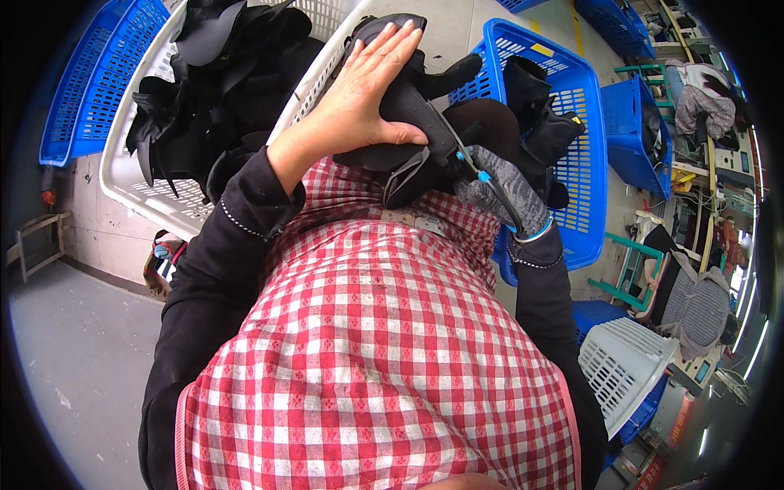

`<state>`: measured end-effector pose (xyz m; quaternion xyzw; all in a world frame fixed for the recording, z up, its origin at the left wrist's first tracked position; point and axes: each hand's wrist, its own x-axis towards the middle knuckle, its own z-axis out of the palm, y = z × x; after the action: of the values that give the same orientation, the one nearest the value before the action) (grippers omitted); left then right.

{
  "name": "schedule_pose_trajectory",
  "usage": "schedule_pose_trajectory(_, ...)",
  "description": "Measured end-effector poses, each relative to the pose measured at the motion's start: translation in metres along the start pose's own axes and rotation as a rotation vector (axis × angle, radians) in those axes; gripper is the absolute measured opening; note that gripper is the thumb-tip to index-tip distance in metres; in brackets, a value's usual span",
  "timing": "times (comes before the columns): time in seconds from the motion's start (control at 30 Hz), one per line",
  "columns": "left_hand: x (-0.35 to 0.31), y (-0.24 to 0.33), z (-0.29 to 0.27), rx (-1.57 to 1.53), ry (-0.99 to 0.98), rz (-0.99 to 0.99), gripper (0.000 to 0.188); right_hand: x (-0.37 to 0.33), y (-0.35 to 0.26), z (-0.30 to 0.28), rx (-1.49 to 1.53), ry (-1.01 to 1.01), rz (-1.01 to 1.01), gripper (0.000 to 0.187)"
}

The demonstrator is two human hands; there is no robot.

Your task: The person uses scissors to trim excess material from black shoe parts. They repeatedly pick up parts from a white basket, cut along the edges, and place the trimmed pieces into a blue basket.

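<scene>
My left hand (363, 86) is bare and lies flat on top of a black shoe upper (408, 110) with its fingers together and stretched out. My right hand (500, 186) wears a grey knit glove and grips the same black piece from below and the right, along with a thin tool with a blue tip (475, 167). The piece is held against my red-and-white checked apron (367, 343).
A white basket (151, 192) of black shoe pieces (216, 90) stands at the left. A blue basket (584, 131) with more black pieces is at the right. More blue baskets (94, 77), a white basket (625, 363) and workstations sit around the edges.
</scene>
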<state>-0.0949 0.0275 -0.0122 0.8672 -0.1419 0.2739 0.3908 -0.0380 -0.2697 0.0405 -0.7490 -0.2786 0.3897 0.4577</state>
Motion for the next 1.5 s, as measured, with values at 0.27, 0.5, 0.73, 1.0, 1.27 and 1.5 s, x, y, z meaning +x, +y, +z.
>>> schedule_pose_trajectory(0.27, -0.005, 0.002, 0.004, 0.006, 0.046, -0.095, 0.132, 0.004, -0.008, -0.007, 0.304, -0.062, 0.208, 0.069)
schedule_pose_trajectory(0.5, -0.010, 0.011, 0.017, 0.181, 0.021, -0.215, 0.138, 0.014, -0.022, -0.011, -0.264, -0.015, -0.100, 0.041)
schedule_pose_trajectory(0.73, -0.020, 0.011, 0.013, 0.138, -0.029, -0.371, 0.108, 0.015, -0.021, -0.014, 0.182, -0.104, 0.147, 0.035)
schedule_pose_trajectory(1.0, -0.029, 0.014, 0.002, 0.008, -0.071, -0.407, 0.095, 0.019, -0.037, -0.009, -0.221, -0.073, 0.062, 0.033)
schedule_pose_trajectory(1.27, -0.025, 0.023, 0.009, 0.112, -0.084, -0.435, 0.097, 0.034, -0.017, -0.014, -0.540, 0.026, -0.289, 0.042)
schedule_pose_trajectory(1.5, -0.026, 0.025, 0.012, 0.146, -0.083, -0.428, 0.096, 0.027, -0.024, -0.013, -0.494, -0.026, -0.148, 0.042)
